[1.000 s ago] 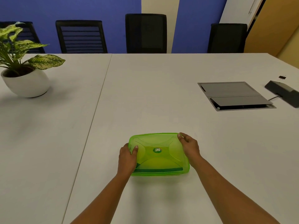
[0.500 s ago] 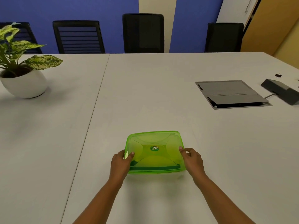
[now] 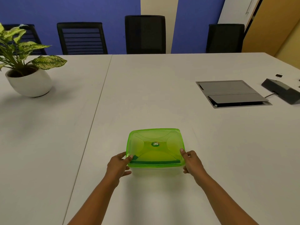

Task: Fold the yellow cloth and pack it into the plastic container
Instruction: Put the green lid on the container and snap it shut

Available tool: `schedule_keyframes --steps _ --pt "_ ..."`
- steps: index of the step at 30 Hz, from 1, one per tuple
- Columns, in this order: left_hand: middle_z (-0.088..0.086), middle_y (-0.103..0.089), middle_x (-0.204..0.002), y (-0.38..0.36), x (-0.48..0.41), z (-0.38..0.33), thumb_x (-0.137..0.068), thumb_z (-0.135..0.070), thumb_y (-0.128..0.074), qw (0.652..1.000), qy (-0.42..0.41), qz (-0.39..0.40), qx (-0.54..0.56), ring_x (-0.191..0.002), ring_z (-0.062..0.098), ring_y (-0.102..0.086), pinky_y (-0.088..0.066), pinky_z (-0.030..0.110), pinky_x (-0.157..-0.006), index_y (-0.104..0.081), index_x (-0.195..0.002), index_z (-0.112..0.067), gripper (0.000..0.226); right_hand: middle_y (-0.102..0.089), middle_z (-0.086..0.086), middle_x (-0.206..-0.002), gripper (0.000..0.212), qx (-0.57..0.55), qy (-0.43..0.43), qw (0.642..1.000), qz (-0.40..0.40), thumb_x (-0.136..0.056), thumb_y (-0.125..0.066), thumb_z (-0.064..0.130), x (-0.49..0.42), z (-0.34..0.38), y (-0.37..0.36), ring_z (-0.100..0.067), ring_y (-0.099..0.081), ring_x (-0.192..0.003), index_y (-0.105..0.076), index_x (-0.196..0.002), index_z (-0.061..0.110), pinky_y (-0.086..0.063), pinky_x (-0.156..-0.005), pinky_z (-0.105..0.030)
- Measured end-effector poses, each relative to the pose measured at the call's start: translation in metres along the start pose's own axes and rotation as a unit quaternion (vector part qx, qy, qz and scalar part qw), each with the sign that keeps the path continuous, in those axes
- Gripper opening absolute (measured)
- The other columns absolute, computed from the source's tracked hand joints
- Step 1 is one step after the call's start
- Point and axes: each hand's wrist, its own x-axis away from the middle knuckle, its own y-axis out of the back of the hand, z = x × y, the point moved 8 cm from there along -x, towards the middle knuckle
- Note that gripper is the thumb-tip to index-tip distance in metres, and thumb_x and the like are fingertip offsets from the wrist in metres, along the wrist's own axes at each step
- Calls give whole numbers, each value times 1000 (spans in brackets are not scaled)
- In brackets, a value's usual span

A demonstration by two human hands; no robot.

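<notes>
A clear plastic container with a translucent green lid [image 3: 155, 146] stands on the white table [image 3: 146, 95], near its front edge. Through the lid I see yellow, with a dark green band along the near side; this looks like the yellow cloth [image 3: 158, 157] inside. My left hand [image 3: 119, 165] grips the near left corner, thumb on the lid and fingers curled round the wall. My right hand [image 3: 191, 161] grips the near right corner the same way.
A potted plant in a white bowl [image 3: 30, 82] stands at the far left. A grey cable hatch [image 3: 230, 93] is set into the table at right, with a dark device [image 3: 280, 90] beyond it. Black chairs [image 3: 145, 34] line the far edge.
Both hands slid from the lid's sides and far corner toward me, down to the near corners. The container stayed in place with its lid on.
</notes>
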Motion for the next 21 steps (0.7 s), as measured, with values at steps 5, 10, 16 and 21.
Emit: schedule_keyframes --steps 5,10,16,21 --pt "17 -54 -104 -2 4 -5 -88 -17 -61 1000 -23 -2 -12 -84 29 -53 -55 42 -77 -43 -137 -8 52 -48 -6 -79 34 18 15 999 22 -96 -42 40 0 1 -1 -17 -48 -56 -43 -96 6 -46 -51 -26" --pt "18 -53 -102 -3 7 -8 -88 -15 -60 998 -44 -12 -31 -84 29 -53 -55 43 -79 -42 -137 -7 53 -47 -3 -76 32 22 13 999 26 -96 -43 38 -2 -2 -2 -17 -48 -56 -41 -95 7 -46 -54 -28" --pt "12 -51 -82 -3 6 -7 -88 -14 -61 997 -59 -20 -36 -69 23 -50 -55 43 -82 -43 -136 -5 52 -46 -2 -75 32 4 17 1000 24 -94 -47 38 -1 -4 -3 -16 -47 -56 -41 -96 6 -44 -51 -27" --pt "11 -51 -82 -3 5 -7 -88 -14 -61 997 -58 -24 -42 -68 22 -51 -55 41 -81 -42 -136 -5 52 -48 -5 -81 29 -36 5 998 54 -92 -53 32 -3 -5 -1 -17 -49 -56 -43 -99 6 -49 -57 -30"
